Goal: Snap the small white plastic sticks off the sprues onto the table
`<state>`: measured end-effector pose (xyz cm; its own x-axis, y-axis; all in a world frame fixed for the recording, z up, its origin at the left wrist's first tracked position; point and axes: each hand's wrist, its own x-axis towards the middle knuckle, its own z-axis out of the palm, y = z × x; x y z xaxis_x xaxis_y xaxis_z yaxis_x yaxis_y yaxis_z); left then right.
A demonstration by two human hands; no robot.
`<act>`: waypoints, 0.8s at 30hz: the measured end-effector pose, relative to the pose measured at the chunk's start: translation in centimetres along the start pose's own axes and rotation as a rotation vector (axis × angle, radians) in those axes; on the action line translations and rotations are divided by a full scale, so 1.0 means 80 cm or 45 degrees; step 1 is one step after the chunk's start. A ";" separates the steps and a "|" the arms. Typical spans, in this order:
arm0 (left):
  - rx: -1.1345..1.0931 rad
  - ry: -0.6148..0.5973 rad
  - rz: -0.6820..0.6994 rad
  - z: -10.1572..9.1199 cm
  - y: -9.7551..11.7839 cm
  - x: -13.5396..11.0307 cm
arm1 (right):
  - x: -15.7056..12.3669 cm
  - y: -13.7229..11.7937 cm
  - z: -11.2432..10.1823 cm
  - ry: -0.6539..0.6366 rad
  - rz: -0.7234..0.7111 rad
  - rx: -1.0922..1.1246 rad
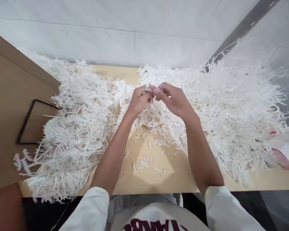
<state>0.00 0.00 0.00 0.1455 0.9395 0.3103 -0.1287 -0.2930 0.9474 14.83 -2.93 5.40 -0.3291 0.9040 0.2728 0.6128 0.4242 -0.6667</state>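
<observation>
My left hand (139, 100) and my right hand (175, 99) meet above the middle of the wooden table (156, 179). Both have their fingers bent in a pinch, fingertips nearly touching. Thin white strands (161, 87) poke out between the fingers of each hand; whether they form one piece I cannot tell. Beneath the hands lies a tangle of white feathery strands (149, 118). Short loose white sticks (143, 163) are scattered on the table between my forearms.
A big heap of white branching strands (82, 128) covers the left side. Another heap (226, 112) spreads over the right. Cardboard-brown panel (12, 96) with a black metal loop (26, 123) stands at left. Pink and clear plastic (283, 157) lies far right. A tiled wall (110, 41) rises behind.
</observation>
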 end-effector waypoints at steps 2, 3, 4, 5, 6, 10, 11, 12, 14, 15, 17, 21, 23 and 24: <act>-0.022 -0.040 -0.041 0.000 0.001 0.000 | 0.003 0.006 0.004 0.047 -0.024 -0.040; -0.028 -0.045 -0.062 0.001 0.001 -0.001 | 0.004 0.009 0.006 0.056 -0.035 -0.061; -0.031 -0.039 -0.084 0.002 0.000 -0.001 | 0.004 0.011 0.007 0.054 -0.047 -0.084; -0.031 -0.025 -0.108 0.004 0.000 -0.001 | 0.005 0.013 0.007 0.033 -0.062 -0.105; -0.026 -0.004 -0.129 0.006 -0.001 -0.001 | 0.005 0.013 0.006 0.017 -0.072 -0.134; -0.025 0.314 -0.233 0.010 -0.008 -0.002 | -0.002 -0.006 -0.002 -0.264 -0.134 -0.164; -0.027 0.426 -0.264 0.008 -0.008 -0.002 | -0.006 -0.014 -0.004 -0.449 -0.172 -0.109; -0.025 0.517 -0.288 0.004 -0.008 -0.002 | -0.009 -0.023 -0.006 -0.663 -0.213 -0.036; -0.004 0.531 -0.253 -0.007 -0.004 0.000 | -0.014 -0.035 -0.010 -0.821 -0.246 0.034; 0.002 0.481 -0.227 -0.012 -0.001 0.001 | -0.015 -0.037 -0.011 -0.785 -0.230 0.038; 0.027 0.272 -0.188 -0.021 0.005 0.002 | -0.016 -0.030 -0.014 -0.578 -0.143 0.007; 0.123 -0.084 -0.175 -0.027 0.007 0.000 | -0.010 0.001 -0.012 -0.186 0.086 -0.070; 0.178 -0.130 -0.172 -0.026 0.003 -0.001 | -0.004 0.010 -0.005 -0.118 0.136 -0.025; 0.197 -0.153 -0.176 -0.025 0.000 -0.002 | -0.001 0.013 0.000 -0.101 0.143 0.012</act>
<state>-1.98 0.20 -0.18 0.2680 0.9474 0.1747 0.0513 -0.1951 0.9794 15.49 -2.57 4.74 -0.3151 0.9386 0.1404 0.6423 0.3198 -0.6966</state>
